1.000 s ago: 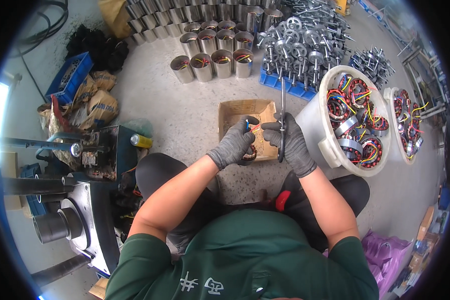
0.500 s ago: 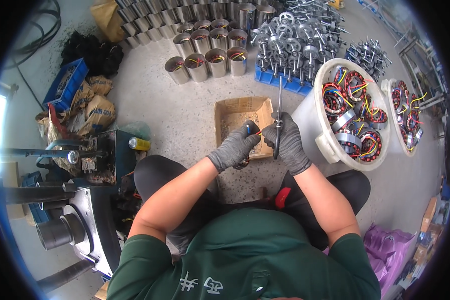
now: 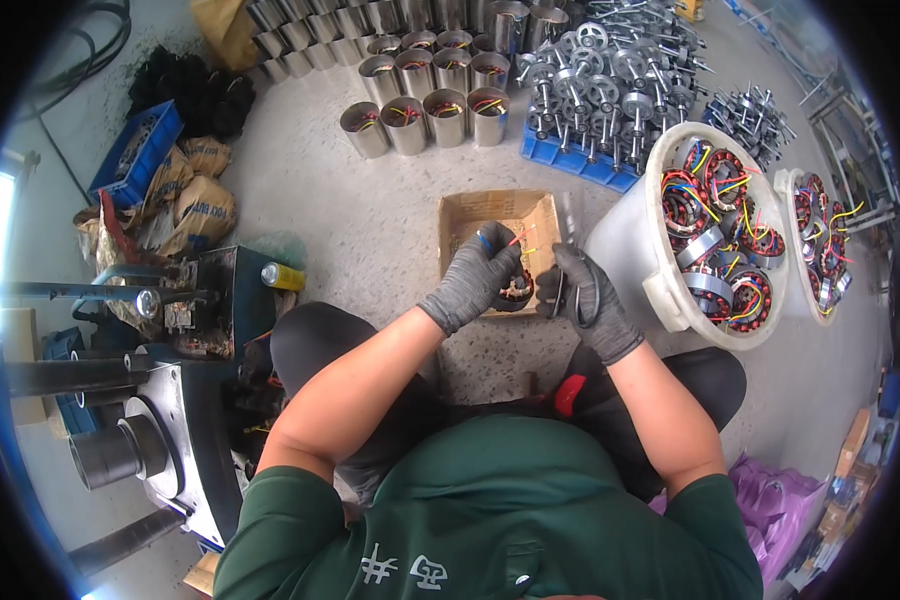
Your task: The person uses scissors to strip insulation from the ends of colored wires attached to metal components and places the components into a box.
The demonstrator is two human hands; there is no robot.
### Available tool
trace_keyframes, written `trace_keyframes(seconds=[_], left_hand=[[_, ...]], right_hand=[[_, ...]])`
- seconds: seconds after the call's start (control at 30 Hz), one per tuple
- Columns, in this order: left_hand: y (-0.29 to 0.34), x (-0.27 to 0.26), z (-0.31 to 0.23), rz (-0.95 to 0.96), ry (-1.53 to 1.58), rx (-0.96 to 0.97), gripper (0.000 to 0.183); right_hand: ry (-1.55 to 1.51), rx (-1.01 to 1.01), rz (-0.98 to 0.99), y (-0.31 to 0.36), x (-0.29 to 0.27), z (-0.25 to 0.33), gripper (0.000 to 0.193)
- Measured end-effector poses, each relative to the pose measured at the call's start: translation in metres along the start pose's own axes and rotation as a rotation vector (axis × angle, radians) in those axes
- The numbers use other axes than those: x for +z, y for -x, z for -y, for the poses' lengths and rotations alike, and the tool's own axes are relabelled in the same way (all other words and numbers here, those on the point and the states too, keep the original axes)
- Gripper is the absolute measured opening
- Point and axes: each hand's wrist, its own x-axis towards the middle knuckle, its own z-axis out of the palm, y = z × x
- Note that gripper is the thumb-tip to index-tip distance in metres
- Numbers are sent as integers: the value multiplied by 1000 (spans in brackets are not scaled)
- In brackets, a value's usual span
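Note:
My left hand (image 3: 478, 277), in a grey glove, grips a round motor stator (image 3: 515, 290) with copper windings and red, yellow and blue wires sticking up from it. My right hand (image 3: 582, 298), also gloved, is closed around a thin metal rod (image 3: 568, 232) that points up and away, right beside the stator. Both hands hover over an open cardboard box (image 3: 467, 218) on the concrete floor in front of my knees.
A white bucket (image 3: 638, 240) full of wound stators stands at my right, with a second one (image 3: 788, 190) behind it. A blue tray of rotors with shafts (image 3: 610, 90) and rows of metal cans (image 3: 420, 105) lie ahead. A machine (image 3: 160, 420) stands at my left.
Both hands have drawn slightly nearer to me with the stator and rod. The rod's tip has tilted, and the stator's wires now show above my left fingers.

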Motion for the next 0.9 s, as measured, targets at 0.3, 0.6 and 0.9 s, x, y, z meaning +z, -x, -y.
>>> trace_keyframes(seconds=[0.3,0.6,0.9], left_hand=[[-11,-10,10,-98,-172,-72,11],[-8,-12,8,-77,-93,-34,10],[-10,-11,5,-88,-165,-76,9]], right_hand=[[255,237,155,28,10,-2,45],[336,163,270,12,8,-3,33],[292,208,272,14,7,-8,32]])
